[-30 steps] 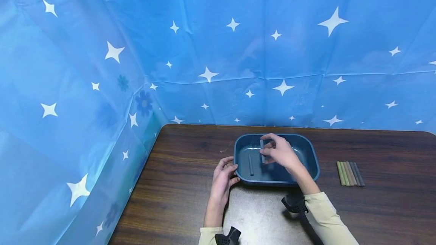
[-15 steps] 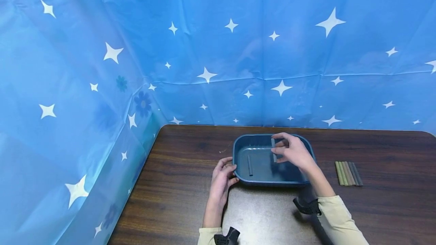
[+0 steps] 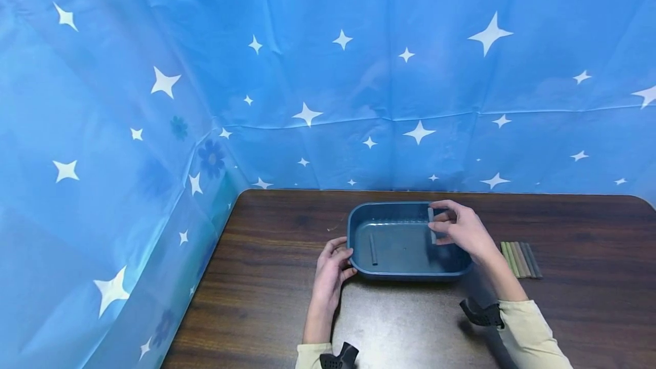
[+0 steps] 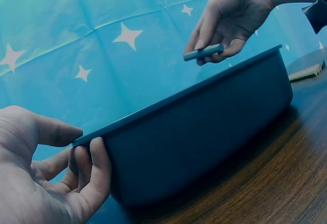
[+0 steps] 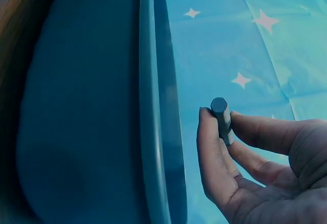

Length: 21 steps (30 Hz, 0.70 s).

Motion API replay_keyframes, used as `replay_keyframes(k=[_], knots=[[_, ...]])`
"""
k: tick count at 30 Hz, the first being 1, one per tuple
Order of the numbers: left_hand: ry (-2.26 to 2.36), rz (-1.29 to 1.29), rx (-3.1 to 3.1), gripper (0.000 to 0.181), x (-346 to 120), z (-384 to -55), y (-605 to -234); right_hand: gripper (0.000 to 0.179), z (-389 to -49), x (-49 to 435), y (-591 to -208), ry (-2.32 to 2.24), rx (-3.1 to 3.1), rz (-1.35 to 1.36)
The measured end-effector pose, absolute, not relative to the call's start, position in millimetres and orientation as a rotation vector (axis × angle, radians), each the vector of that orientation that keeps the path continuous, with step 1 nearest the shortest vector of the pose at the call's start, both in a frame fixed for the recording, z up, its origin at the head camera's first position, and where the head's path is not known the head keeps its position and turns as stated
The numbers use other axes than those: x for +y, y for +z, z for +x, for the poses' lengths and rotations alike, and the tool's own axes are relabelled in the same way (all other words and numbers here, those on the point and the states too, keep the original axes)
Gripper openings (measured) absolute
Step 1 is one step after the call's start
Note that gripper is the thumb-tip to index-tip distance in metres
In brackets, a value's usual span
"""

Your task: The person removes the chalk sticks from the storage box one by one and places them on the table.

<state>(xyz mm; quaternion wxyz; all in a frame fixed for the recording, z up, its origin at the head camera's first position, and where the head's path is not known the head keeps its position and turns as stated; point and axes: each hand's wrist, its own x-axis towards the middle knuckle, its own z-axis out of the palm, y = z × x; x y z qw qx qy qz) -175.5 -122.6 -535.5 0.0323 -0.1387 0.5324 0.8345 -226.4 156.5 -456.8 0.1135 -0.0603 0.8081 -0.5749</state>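
Observation:
A deep blue rectangular tub (image 3: 410,274) with rounded corners stands on the table. My left hand (image 3: 328,278) grips its left rim, the thumb at the top edge and fingers against the outside wall, as the left wrist view shows. Over the tub's right part, my right hand (image 3: 466,232) pinches a grey stick (image 3: 431,226) between thumb and fingers. In the right wrist view the grey stick (image 5: 223,119) has a six-sided end and is raised above the rim. A second dark stick (image 3: 373,249) lies on the tub floor at the left.
To the right of the tub, several sticks (image 3: 520,259) lie side by side in a row, from green through brown to dark grey. The dark wooden table (image 3: 266,278) backs onto a blue star-patterned sheet (image 3: 328,73), which also hangs along the left side.
My right hand has carried the grey stick rightward, from about the tub's middle to its right part. My left hand stays on the rim. The head view has shifted slightly.

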Motion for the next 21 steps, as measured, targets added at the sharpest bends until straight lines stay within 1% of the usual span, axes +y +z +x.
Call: replay_keyframes(k=[7,21], knots=[[2.572,-0.43,1.637,0.032,-122.8,-175.3,-534.7,0.05,-224.2,173.4,-458.0,-1.66,2.402,-0.149],[2.561,-0.43,1.643,0.034,-122.6,-176.6,-535.9,0.052,-220.0,210.3,-464.3,-1.611,2.445,-0.089]])
